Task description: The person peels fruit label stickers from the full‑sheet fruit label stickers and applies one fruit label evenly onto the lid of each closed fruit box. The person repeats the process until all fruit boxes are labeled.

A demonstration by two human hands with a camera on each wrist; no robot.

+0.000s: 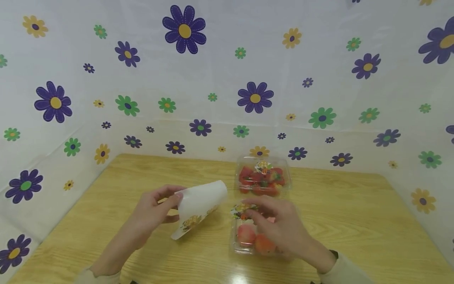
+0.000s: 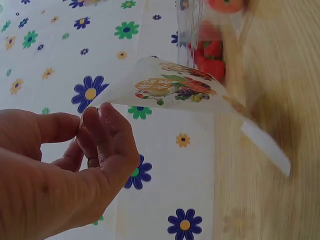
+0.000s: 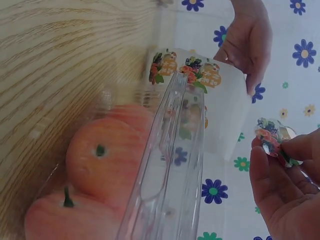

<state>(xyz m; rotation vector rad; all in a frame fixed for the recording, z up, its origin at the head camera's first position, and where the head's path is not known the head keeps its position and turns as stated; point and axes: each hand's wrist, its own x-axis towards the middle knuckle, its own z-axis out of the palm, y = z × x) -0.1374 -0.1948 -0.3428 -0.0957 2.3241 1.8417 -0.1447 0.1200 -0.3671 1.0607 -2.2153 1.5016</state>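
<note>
My left hand (image 1: 150,215) pinches the edge of a curled white sticker sheet (image 1: 202,199), which carries printed fruit stickers on one face. Between the thumb and fingers of my right hand (image 1: 283,225) is a fruit-printed sticker (image 3: 270,137), held by its edge. That hand is above a clear plastic box (image 3: 165,165) holding several round pinkish-red fruits (image 3: 107,155) with green stems. In the head view the hand covers part of this box. The sheet hangs to the left of the box, apart from it.
Behind the front box stands a second clear box (image 1: 289,183) of strawberries (image 1: 266,190), with a fruit sticker (image 1: 263,168) on its lid. Both stand on a wooden table (image 1: 340,221). A flower-patterned white cloth (image 1: 220,79) rises behind the table and along its sides.
</note>
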